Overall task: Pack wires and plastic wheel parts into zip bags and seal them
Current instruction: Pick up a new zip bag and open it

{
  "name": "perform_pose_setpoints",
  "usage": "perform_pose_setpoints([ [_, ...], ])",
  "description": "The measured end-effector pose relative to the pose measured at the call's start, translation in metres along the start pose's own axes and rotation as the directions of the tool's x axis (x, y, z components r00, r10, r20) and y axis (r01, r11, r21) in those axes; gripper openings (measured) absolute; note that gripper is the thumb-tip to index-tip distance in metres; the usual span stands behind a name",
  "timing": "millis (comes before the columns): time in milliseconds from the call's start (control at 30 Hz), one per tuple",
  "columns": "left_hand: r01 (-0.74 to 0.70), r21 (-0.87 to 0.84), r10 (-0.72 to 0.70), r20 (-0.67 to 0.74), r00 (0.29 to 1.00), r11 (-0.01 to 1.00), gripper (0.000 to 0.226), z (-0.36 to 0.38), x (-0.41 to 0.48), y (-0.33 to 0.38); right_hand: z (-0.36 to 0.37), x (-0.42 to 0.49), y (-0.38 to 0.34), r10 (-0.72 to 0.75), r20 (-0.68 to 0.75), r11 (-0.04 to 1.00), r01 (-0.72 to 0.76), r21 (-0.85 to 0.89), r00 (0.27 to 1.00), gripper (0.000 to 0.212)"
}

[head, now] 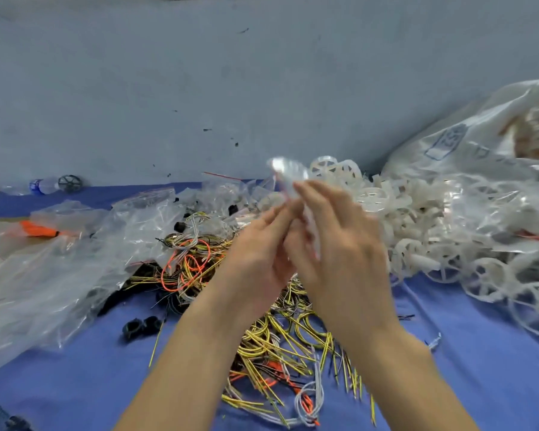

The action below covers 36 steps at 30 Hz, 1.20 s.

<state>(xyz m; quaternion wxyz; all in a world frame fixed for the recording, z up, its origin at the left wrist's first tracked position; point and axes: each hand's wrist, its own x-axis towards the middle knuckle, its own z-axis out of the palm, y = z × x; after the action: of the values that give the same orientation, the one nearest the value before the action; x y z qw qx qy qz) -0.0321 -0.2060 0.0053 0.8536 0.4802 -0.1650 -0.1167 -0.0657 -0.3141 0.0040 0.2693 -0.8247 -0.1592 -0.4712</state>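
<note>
My left hand [259, 247] and my right hand [336, 244] are raised together above the table, both holding one small clear zip bag [285, 175] that sticks up between them; its contents are blurred. Below my hands lies a tangle of yellow, orange and white wires [271, 343] on the blue table cover [467, 353]. A heap of white plastic wheel parts [417, 219] spreads to the right.
Empty clear zip bags [75, 244] pile up at the left. A large plastic sack [479, 141] leans at the right against the grey wall. Black ring parts [140, 326] lie front left, and a water bottle [44, 185] lies at the far left.
</note>
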Motion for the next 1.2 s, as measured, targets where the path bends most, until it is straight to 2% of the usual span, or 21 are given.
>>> perform_pose_setpoints([
  [67, 0.125, 0.096, -0.104, -0.194, 0.975, 0.987, 0.035, -0.023, -0.001, -0.02, 0.021, -0.012, 0.009, 0.071, 0.246, 0.992, -0.043, -0.118, 0.967, 0.04],
  [133, 0.219, 0.131, -0.16, -0.358, 0.92, 0.967, 0.022, -0.041, -0.003, -0.034, 0.04, -0.025, 0.015, 0.166, 0.393, 0.984, -0.126, -0.124, 0.905, 0.037],
  [233, 0.242, 0.14, -0.179, -0.36, 0.916, 0.96, 0.031, -0.064, -0.009, -0.044, 0.053, -0.041, 0.014, 0.254, 0.461, 0.964, -0.262, -0.048, 0.85, 0.037],
  [367, 0.262, 0.044, -0.239, -0.282, 0.929, 0.964, 0.04, -0.08, -0.017, -0.042, 0.061, -0.057, 0.012, 0.297, 0.54, 0.942, -0.333, -0.033, 0.788, 0.041],
  [500, 0.256, 0.012, -0.245, -0.241, 0.939, 0.967, 0.043, -0.079, -0.017, -0.039, 0.063, -0.059, 0.013, 0.335, 0.534, 0.919, -0.394, -0.004, 0.776, 0.029],
  [667, 0.23, 0.028, -0.219, -0.213, 0.952, 0.973, 0.036, -0.074, -0.011, -0.038, 0.062, -0.057, 0.015, 0.424, 0.405, 0.853, -0.508, 0.122, 0.81, 0.023],
  [767, 0.21, 0.104, -0.183, -0.221, 0.958, 0.972, 0.024, -0.071, -0.009, -0.043, 0.06, -0.053, 0.021, 0.493, 0.396, 0.783, -0.593, 0.187, 0.775, 0.016],
  [900, 0.14, 0.289, -0.055, -0.286, 0.957, 0.947, 0.029, -0.069, -0.01, -0.045, 0.056, -0.05, 0.021, 0.496, 0.488, 0.708, -0.659, 0.252, 0.719, 0.012],
  [967, 0.117, 0.421, 0.024, -0.314, 0.949, 0.9, 0.021, -0.066, -0.01, -0.043, 0.049, -0.047, 0.019, 0.501, 0.406, 0.749, -0.618, 0.239, 0.764, 0.014],
  [1033, 0.104, 0.56, 0.12, -0.348, 0.93, 0.822, 0.014, -0.061, -0.011, -0.039, 0.032, -0.037, 0.016, 0.47, 0.127, 0.849, -0.486, 0.208, 0.874, 0.017],
  [1067, 0.098, 0.614, 0.159, -0.349, 0.924, 0.783, 0.012, -0.057, -0.011, -0.036, 0.02, -0.031, 0.013, 0.428, -0.047, 0.89, -0.412, 0.195, 0.903, 0.017],
  [1133, 0.068, 0.673, 0.173, -0.284, 0.943, 0.736, 0.009, -0.046, -0.013, -0.028, -0.003, -0.018, 0.001, 0.325, -0.322, 0.945, -0.288, 0.156, 0.889, 0.018],
  [1200, 0.002, 0.656, 0.148, -0.173, 0.974, 0.755, 0.008, -0.031, -0.014, -0.022, -0.016, -0.016, -0.019, 0.185, -0.421, 0.983, -0.171, 0.072, 0.888, 0.018],
])
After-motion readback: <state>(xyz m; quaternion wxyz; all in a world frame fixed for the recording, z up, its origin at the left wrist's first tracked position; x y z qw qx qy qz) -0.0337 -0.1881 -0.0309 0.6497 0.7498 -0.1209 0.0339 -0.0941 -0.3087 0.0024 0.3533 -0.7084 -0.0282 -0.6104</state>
